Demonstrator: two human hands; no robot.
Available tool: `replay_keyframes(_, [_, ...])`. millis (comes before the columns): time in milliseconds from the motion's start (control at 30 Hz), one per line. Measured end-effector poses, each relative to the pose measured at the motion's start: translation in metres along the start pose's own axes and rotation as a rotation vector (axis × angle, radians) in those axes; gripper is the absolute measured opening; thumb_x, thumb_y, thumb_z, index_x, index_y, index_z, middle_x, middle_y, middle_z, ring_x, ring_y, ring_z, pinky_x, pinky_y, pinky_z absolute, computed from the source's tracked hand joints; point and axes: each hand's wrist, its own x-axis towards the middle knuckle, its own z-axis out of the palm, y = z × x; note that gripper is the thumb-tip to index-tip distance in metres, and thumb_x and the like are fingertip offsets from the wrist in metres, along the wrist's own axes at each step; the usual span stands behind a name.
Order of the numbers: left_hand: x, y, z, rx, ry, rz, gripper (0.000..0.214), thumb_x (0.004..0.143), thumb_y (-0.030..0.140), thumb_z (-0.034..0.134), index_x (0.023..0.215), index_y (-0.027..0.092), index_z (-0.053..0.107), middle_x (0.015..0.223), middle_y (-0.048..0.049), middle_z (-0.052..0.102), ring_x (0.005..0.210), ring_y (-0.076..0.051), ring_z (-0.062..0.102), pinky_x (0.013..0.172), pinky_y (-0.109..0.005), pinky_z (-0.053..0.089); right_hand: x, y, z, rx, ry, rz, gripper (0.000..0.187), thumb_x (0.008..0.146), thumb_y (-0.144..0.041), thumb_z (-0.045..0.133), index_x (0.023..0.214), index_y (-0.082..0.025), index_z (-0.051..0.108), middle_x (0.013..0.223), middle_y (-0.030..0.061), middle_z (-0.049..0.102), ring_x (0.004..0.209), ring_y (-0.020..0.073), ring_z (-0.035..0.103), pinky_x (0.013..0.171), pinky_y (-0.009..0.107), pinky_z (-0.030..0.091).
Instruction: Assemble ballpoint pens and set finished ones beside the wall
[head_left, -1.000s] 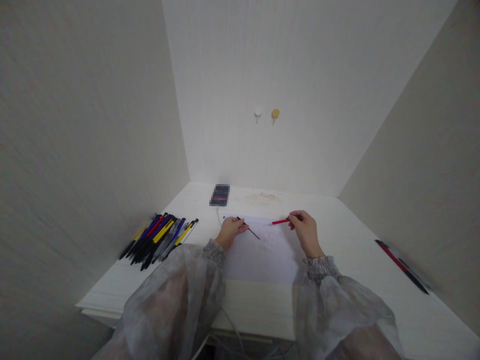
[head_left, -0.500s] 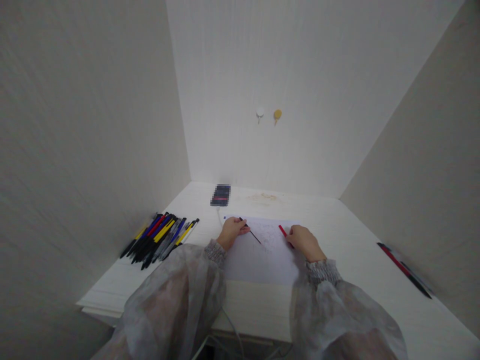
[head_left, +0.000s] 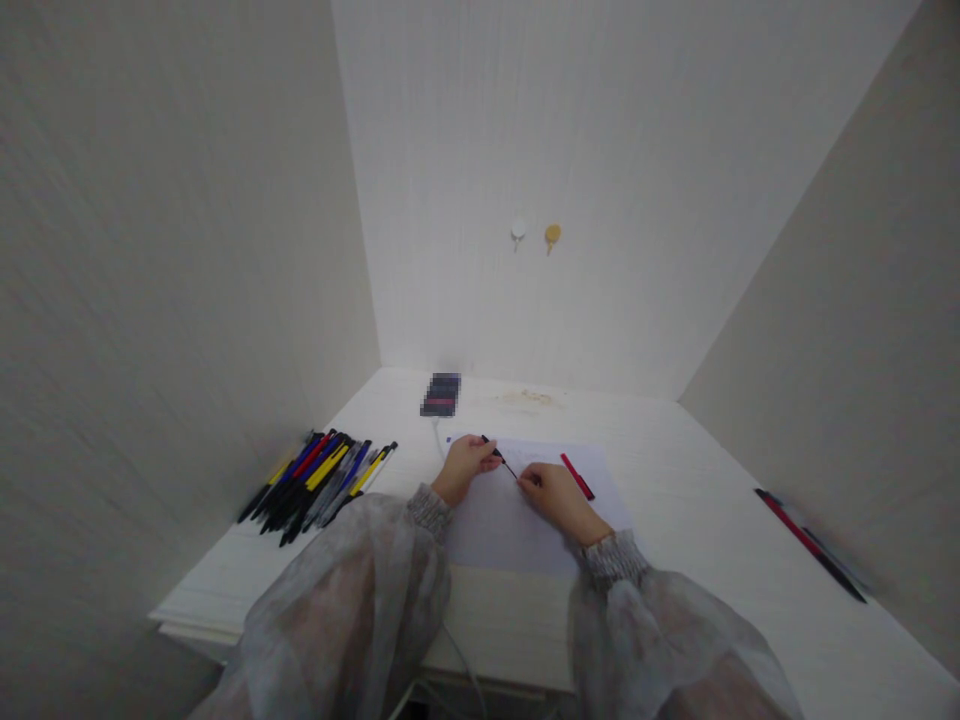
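My left hand (head_left: 465, 465) rests on a white sheet of paper (head_left: 517, 525) and pinches the upper end of a thin black pen part (head_left: 501, 457). My right hand (head_left: 551, 497) has come beside it, its fingertips meeting the lower end of that black piece. A red pen barrel (head_left: 577, 477) lies on the paper just right of my right hand, apart from the fingers. Both forearms wear sheer grey sleeves.
A pile of several pens (head_left: 319, 475) in black, blue, yellow and red lies at the left of the white desk (head_left: 697, 480). A dark phone (head_left: 441, 394) with a cable sits at the back. Two pens (head_left: 810, 545) lie at the right by the wall.
My right hand set the red barrel down on the paper and moved left to the black piece held by my left hand, which stayed put.
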Motion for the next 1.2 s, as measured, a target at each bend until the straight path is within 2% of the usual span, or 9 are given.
replay_keyframes(200, [0.003,0.012,-0.008,0.074,0.174,0.087,0.017,0.066,0.022,0.062,0.064,0.013,0.047,0.048,0.0029,0.055,0.043,-0.008,0.053,0.048,-0.020,0.045,0.001,0.006,-0.006,0.007,-0.046,0.033,0.016,0.066,-0.019,0.049,0.058,-0.016,0.063,0.056,0.0019,0.060,0.053,0.0115,0.050,0.049,0.020,0.031])
replay_keyframes(400, [-0.001,0.010,-0.015,0.649,0.147,0.065,0.020,0.056,0.020,0.066,0.068,0.016,0.051,0.035,0.0066,0.046,0.035,-0.011,0.048,0.045,-0.021,0.036,0.003,0.009,-0.003,0.100,-0.017,0.130,0.016,0.064,-0.020,0.050,0.050,-0.017,0.059,0.045,-0.0001,0.056,0.047,0.0107,0.049,0.046,0.020,0.031])
replay_keyframes(533, [-0.007,0.007,-0.017,0.823,0.178,0.216,0.032,0.041,0.012,0.072,0.064,0.017,0.051,0.045,0.0038,0.049,0.056,-0.016,0.055,0.058,-0.022,0.036,0.005,0.009,-0.005,0.186,-0.033,0.175,0.021,0.064,-0.024,0.051,0.045,-0.016,0.056,0.042,-0.0006,0.053,0.044,0.0098,0.046,0.044,0.019,0.029])
replay_keyframes(633, [-0.011,0.012,-0.014,0.905,0.174,0.347,0.024,0.047,0.021,0.072,0.062,0.018,0.054,0.049,0.0023,0.049,0.061,-0.016,0.052,0.058,-0.022,0.033,0.004,0.006,-0.005,0.294,-0.048,0.167,0.022,0.064,-0.027,0.051,0.047,-0.015,0.058,0.042,-0.0010,0.052,0.042,0.0089,0.043,0.043,0.019,0.028])
replay_keyframes(700, [-0.012,0.015,-0.009,0.912,0.120,0.393,0.017,0.060,0.032,0.063,0.058,0.017,0.056,0.047,0.0019,0.048,0.055,-0.013,0.048,0.054,-0.021,0.030,0.002,0.002,-0.005,0.362,-0.058,0.149,0.023,0.065,-0.028,0.050,0.050,-0.014,0.059,0.040,-0.0015,0.050,0.040,0.0084,0.041,0.042,0.020,0.028])
replay_keyframes(767, [-0.012,0.016,-0.003,0.881,0.016,0.370,0.030,0.067,0.040,0.054,0.049,0.016,0.054,0.042,0.0026,0.044,0.047,-0.010,0.041,0.048,-0.021,0.027,0.000,-0.003,-0.004,0.418,-0.066,0.144,0.024,0.067,-0.030,0.049,0.052,-0.014,0.061,0.038,-0.0025,0.049,0.037,0.0079,0.039,0.041,0.020,0.027])
replay_keyframes(900, [-0.012,0.010,0.002,0.737,-0.123,0.279,0.036,0.064,0.044,0.054,0.045,0.014,0.052,0.038,0.0049,0.038,0.041,-0.007,0.033,0.043,-0.021,0.023,-0.004,-0.010,-0.003,0.502,-0.119,0.156,0.024,0.067,-0.030,0.048,0.056,-0.015,0.062,0.038,-0.0036,0.047,0.035,0.0066,0.035,0.038,0.019,0.025])
replay_keyframes(1067, [-0.014,0.009,0.001,0.573,-0.042,0.161,0.029,0.060,0.039,0.059,0.047,0.013,0.055,0.038,0.0055,0.038,0.039,-0.006,0.031,0.040,-0.021,0.021,-0.006,-0.009,0.001,0.560,-0.167,0.140,0.021,0.066,-0.029,0.050,0.055,-0.014,0.061,0.040,-0.0028,0.050,0.035,0.0062,0.036,0.037,0.018,0.024])
replay_keyframes(1200, [-0.011,0.012,-0.004,0.590,0.054,0.172,0.027,0.061,0.036,0.058,0.047,0.014,0.055,0.037,0.0048,0.039,0.040,-0.007,0.034,0.042,-0.020,0.024,-0.003,-0.002,0.003,0.488,-0.200,0.161,0.020,0.064,-0.028,0.051,0.055,-0.014,0.060,0.045,-0.0007,0.054,0.037,0.0070,0.039,0.038,0.019,0.027])
